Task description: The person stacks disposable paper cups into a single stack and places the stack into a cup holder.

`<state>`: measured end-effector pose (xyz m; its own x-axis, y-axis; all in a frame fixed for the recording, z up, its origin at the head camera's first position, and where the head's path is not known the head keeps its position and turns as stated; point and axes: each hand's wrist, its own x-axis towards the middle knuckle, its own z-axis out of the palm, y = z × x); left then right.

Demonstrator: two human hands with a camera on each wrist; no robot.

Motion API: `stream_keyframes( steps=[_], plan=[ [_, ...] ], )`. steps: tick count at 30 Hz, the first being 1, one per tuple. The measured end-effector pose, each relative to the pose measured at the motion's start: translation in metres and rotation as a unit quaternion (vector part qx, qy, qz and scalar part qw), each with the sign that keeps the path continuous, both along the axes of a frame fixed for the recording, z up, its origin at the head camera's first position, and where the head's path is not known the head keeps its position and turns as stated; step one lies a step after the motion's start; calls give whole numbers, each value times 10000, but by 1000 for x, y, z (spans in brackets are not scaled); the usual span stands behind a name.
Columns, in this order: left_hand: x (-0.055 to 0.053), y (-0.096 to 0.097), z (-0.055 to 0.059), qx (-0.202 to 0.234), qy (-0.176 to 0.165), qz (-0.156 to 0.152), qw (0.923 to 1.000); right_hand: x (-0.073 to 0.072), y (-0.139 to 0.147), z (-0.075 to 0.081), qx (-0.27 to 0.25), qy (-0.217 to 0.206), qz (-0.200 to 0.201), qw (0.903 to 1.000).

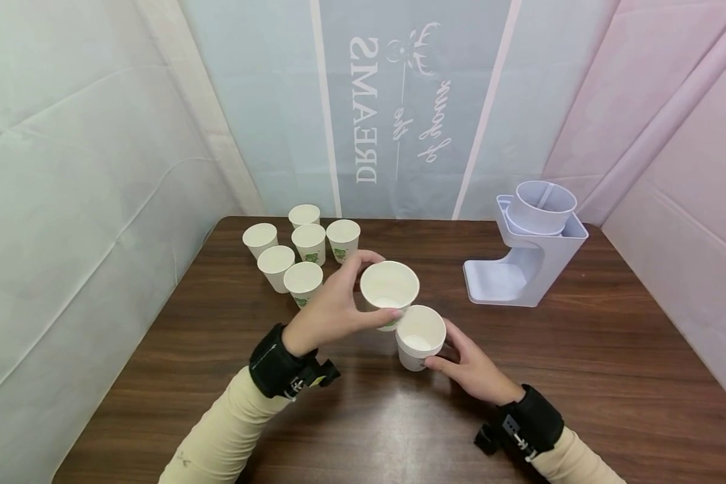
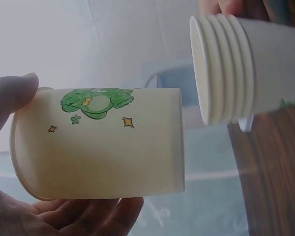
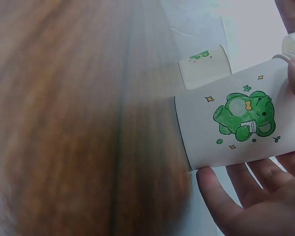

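Observation:
My left hand grips a single white paper cup between thumb and fingers, mouth up. A green cartoon animal and small stars show on this paper cup in the left wrist view. Just right of it and lower, my right hand holds a short stack of paper cups; several nested rims show. A green bear is printed on the outer cup in the right wrist view. A gap parts the single cup from the stack in the left wrist view. Whether the stack touches the table I cannot tell.
Several upright paper cups stand in a cluster at the back left of the brown wooden table. At the back right is a pale stand with a round container on top. Fabric walls enclose the back and sides.

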<state>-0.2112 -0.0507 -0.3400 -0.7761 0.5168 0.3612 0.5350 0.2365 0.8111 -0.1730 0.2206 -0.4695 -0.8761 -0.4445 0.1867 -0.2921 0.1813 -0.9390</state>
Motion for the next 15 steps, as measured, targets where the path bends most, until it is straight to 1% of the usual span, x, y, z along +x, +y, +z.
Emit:
stream_keyframes(
  steps=[4,7,10,15],
  plan=[
    [-1,18,-3,135,123,-151,9997,0,1,-1,-22,-26,48,10000],
    [-1,28,-8,188,120,-220,9995,0,1,-2,-15,-41,56,10000],
    [-1,35,-14,193,31,-286,9994,0,1,-2,-28,-82,102,9999],
    [0,40,-22,244,-75,-350,9991,0,2,-1,-75,-79,184,9998]
  ],
)
